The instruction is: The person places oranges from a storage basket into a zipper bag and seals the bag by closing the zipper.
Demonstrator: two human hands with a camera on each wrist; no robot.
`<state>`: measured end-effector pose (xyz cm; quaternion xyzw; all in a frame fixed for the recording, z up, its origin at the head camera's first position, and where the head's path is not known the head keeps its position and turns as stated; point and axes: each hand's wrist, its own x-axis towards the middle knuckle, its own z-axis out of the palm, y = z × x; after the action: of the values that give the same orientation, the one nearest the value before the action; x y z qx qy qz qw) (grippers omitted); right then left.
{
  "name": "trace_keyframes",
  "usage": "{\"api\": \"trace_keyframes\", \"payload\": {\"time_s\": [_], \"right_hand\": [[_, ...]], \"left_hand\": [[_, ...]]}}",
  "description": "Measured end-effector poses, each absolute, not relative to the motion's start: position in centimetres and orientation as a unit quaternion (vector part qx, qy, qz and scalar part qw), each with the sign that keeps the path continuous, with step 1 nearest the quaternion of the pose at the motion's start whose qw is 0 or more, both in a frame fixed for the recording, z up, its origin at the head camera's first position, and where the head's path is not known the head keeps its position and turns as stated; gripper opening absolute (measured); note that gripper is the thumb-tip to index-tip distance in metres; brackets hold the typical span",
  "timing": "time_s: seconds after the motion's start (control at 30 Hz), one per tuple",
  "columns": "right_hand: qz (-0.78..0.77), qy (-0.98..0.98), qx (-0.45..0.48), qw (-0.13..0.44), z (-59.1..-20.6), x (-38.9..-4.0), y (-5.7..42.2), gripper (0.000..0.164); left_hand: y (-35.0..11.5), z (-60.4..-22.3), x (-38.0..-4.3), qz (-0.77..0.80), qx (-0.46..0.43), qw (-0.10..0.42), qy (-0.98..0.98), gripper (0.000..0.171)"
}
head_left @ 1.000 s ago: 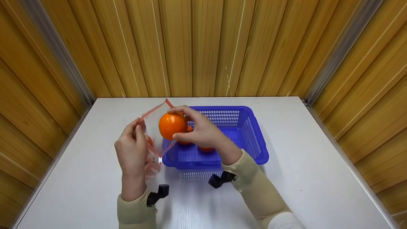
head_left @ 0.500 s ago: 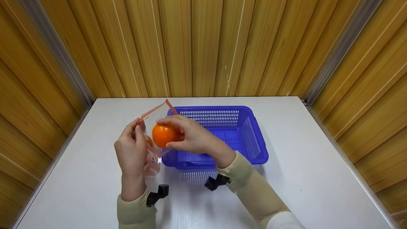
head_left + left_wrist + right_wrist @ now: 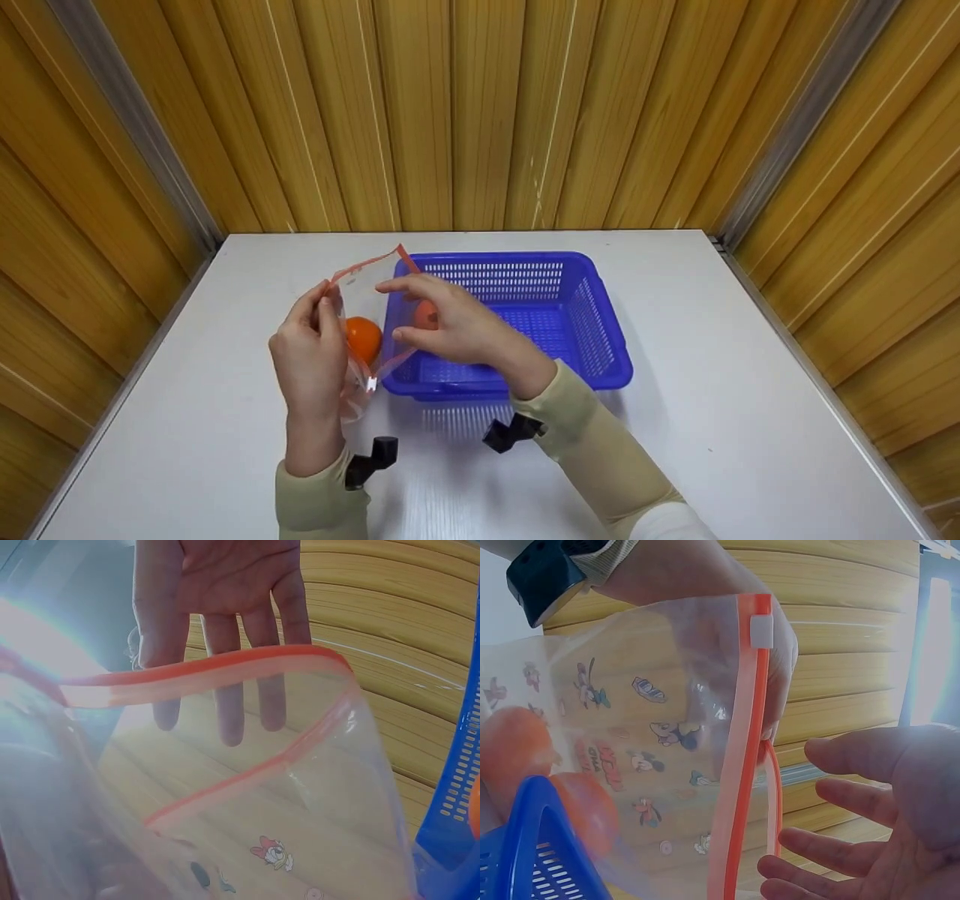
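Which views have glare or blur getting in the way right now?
Left wrist view: strong glare whites out the upper left, washing over the zip bag; the left hand stays readable. Right wrist view: bright window strip at far right, right hand soft. Head view: evenly lit and sharp, faint reflections on the table.

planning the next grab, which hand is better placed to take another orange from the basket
Right. The right hand is open and empty, hovering over the blue basket by an orange; the left hand holds the bag.

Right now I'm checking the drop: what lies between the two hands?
In the head view, the open bag with an orange inside.
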<state>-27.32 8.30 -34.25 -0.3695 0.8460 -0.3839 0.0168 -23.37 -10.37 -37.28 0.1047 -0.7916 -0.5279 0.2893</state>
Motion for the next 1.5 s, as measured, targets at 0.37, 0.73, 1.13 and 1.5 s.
{"api": "trace_keyframes", "payload": {"time_s": [0.37, 0.73, 1.13, 1.5], "right_hand": [[-0.403, 0.838, -0.367, 0.024, -34.2, -27.3, 8.8, 0.052], [-0.408, 0.844, -0.347, 0.013, -34.3, -28.1, 9.9, 0.05], [-0.439, 0.839, -0.321, 0.009, -34.0, -29.7, 12.1, 0.048], [-0.44, 0.864, -0.243, 0.029, -34.4, -32.4, 13.9, 0.049]], "left_hand": [[-10.5, -37.7, -23.6, -0.511, 0.101, 0.312, -0.795, 0.031], [-10.5, -37.6, -23.7, -0.512, 0.106, 0.308, -0.795, 0.032], [-10.4, -37.6, -23.5, -0.52, 0.103, 0.306, -0.791, 0.031], [-10.4, -37.9, -23.9, -0.505, 0.099, 0.324, -0.794, 0.03]]}}
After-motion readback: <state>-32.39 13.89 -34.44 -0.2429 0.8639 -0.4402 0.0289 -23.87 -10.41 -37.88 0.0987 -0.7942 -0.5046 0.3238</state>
